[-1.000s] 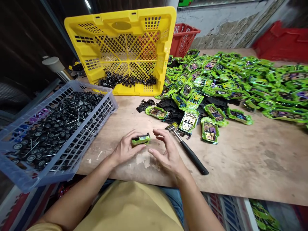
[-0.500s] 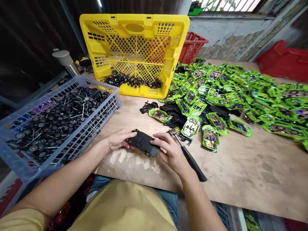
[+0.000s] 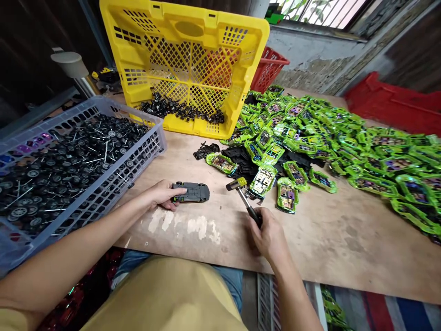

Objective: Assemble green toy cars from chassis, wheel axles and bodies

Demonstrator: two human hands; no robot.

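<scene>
My left hand (image 3: 160, 194) pinches a toy car (image 3: 191, 192) that lies upside down on the wooden table (image 3: 344, 239), its dark grey underside facing up and a thin green edge showing. My right hand (image 3: 268, 234) is closed around the black handle of a small hammer (image 3: 244, 197). The hammer's metal head hangs just right of the car, apart from it.
A grey basket (image 3: 113, 186) of black wheels and axles sits at the left. A tilted yellow crate (image 3: 186, 69) with more wheels stands behind. Green car bodies (image 3: 330, 138) and black chassis pieces (image 3: 241, 161) cover the right. Red crates (image 3: 389, 103) stand at the back.
Both hands turned the car over and set it on the table. My right hand let go of it and picked up the hammer. The camera view shifted.
</scene>
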